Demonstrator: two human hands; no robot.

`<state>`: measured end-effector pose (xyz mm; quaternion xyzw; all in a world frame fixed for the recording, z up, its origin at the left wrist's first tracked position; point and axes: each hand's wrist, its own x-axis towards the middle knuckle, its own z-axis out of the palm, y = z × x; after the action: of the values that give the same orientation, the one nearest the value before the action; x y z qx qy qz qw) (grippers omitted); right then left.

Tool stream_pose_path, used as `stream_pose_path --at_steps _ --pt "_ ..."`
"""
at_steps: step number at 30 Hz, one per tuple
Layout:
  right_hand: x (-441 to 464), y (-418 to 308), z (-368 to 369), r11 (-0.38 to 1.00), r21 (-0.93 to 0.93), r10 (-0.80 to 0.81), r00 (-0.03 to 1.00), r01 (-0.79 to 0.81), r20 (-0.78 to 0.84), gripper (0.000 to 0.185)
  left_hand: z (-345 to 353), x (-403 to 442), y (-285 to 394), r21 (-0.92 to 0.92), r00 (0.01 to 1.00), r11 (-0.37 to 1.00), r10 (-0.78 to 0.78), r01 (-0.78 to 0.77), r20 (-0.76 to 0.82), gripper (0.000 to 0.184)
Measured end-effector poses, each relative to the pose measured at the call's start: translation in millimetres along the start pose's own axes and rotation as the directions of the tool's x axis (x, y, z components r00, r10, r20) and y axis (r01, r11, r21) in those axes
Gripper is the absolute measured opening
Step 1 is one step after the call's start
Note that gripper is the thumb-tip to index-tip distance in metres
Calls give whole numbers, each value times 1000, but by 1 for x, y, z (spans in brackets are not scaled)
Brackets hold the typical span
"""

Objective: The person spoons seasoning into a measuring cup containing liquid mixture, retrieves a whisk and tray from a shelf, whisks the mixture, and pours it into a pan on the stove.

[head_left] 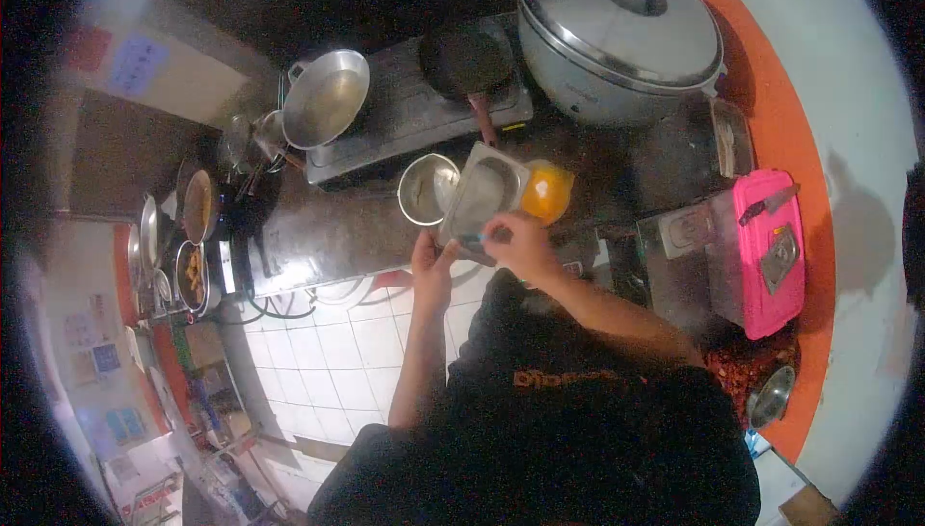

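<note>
Item: one rectangular metal pan [491, 182], tilted, in front of the person's torso and above the near edge of the dark counter [332, 223]. We find it between the two hands, its near end toward them and its body reaching away beyond the fingers.

Left hand [433, 262]: closed on the pan's near left corner, thumb along the rim.

Right hand [523, 245]: at the pan's near right end, fingers curled, thumb and fingertips drawn together; we cannot tell whether they pinch something small.

Adjacent, left: one round metal pot [414, 194], just beside the pan. Adjacent, right: one yellow-orange container [549, 196], partly behind the pan; its contents we cannot make out.

Beyond: a gas stove [390, 136] bearing a black frying pan [467, 62] and a silver wok [328, 102]; to its right, a large lidded cooker [617, 54].
</note>
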<state>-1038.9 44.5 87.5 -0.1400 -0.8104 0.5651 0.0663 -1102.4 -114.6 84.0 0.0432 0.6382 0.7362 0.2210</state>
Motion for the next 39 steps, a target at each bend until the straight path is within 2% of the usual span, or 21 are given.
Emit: stream_pose_path --at_steps 2,3,6,8,9,13,14,15,16,18,19,21,24,29,31,32,33,34,35,37,39 --pt "4 14 3 973 220 99 982 -62 -159 19 2 0 2 -22 1000 1000 -6 6 -17 23" --pt "5 16 0 973 221 98 982 -60 -161 19 1 1 0 -21 1000 1000 -4 4 -14 23" --pt "6 20 -13 913 355 289 933 -201 -213 15 -11 6 -15 -73 1000 997 -22 22 -4 24" --pt "6 24 -21 709 683 384 907 -172 -171 17 -23 11 -25 -36 999 999 34 -33 21 26" --pt "3 -11 -37 555 800 559 815 -230 -154 20 -24 12 -25 -36 999 999 36 -35 25 26" --pt "-2 8 -67 599 792 575 751 -117 -325 15 -23 12 -21 -29 997 999 25 -27 -78 24" --pt "-4 10 -71 860 501 419 700 -100 -578 14 -23 9 -18 -12 996 999 37 -38 -85 24" --pt "-4 12 -73 985 130 170 644 -110 -745 13 -21 9 -15 -14 995 999 38 -39 -87 24" --pt "-4 12 -68 986 129 169 648 -110 -743 13 -20 8 -12 -27 997 999 23 -25 -70 24" --pt "-10 3 -45 972 237 122 856 1 -503 14 -19 5 -11 -34 999 999 3 -5 -49 24" --pt "-11 -1 -36 972 237 122 854 1 -506 14 -15 6 -12 -41 999 999 17 -19 -39 24" --pt "-12 -8 -19 977 -144 -196 923 156 -330 16 -10 6 -13 -47 999 998 30 -31 -25 23" --pt "-9 2 2 966 -234 -173 948 110 -267 15 -6 5 -13 -36 999 999 24 -23 34 28" --pt "-11 3 3 976 -191 -138 976 104 -170 12 -6 2 -17 0 996 1000 4 -4 86 34" --pt "-10 16 7 999 33 -36 985 42 -168 14 -3 0 -16 -10 997 1000 2 -1 83 25" --pt "-9 17 6 999 35 -36 985 42 -167 14 -1 -1 -14 -19 997 1000 1 0 81 18" --pt "-7 19 5 979 193 94 979 -58 -181 18 -1 -1 -14 -18 997 1000 2 0 80 18" --pt "-5 20 3 926 347 222 959 -151 -176 21 -1 -1 -14 -27 997 1000 -7 9 74 18" --pt "-4 16 -2 925 348 223 959 -151 -176 21 0 -1 -14 -37 997 999 -17 19 69 18" --pt "-4 1 -17 785 569 379 917 -246 -126 23 1 0 -11 -44 998 999 -12 15 55 20" --pt "-5 -4 -27 711 641 457 883 -288 -111 22 -1 1 -13 -53 999 999 -9 11 44 21"
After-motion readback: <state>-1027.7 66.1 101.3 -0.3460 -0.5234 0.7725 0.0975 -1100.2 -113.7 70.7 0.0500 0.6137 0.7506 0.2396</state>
